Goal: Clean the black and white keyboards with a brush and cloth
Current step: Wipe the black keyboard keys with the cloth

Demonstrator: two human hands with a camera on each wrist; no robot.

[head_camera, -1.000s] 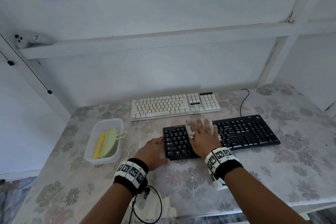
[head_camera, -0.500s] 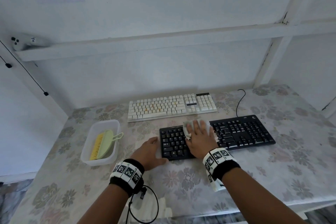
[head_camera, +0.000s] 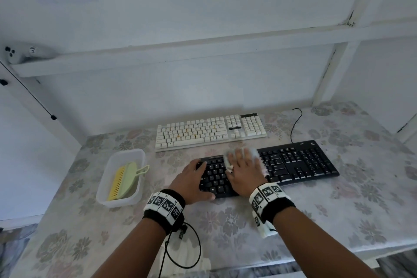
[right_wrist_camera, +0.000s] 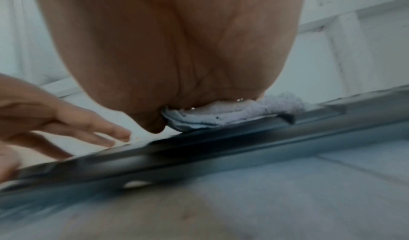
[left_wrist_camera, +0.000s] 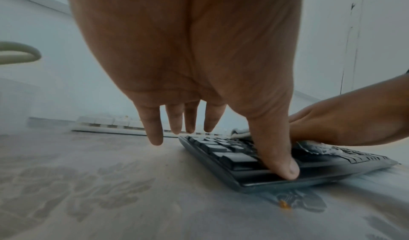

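Observation:
The black keyboard [head_camera: 297,162] lies near me on the flowered table, with the white keyboard [head_camera: 209,131] just behind it. My right hand [head_camera: 243,169] lies flat on a white cloth [head_camera: 253,153] and presses it onto the black keys left of the middle; the cloth [right_wrist_camera: 232,112] shows under the palm. My left hand [head_camera: 191,178] rests on the keyboard's left end with straight fingers, and its thumb [left_wrist_camera: 285,170] is on the front edge. The green and yellow brush [head_camera: 124,178] lies in a clear tub [head_camera: 126,153] to the left, held by neither hand.
A black cable [head_camera: 293,126] runs from the black keyboard toward the back wall. White walls and a frame close in the table at the back and sides. The table's front edge [head_camera: 293,259] is near my forearms.
My left hand has moved from the table beside the black keyboard up onto its left end. My right hand stays flat on the cloth at about the same keys.

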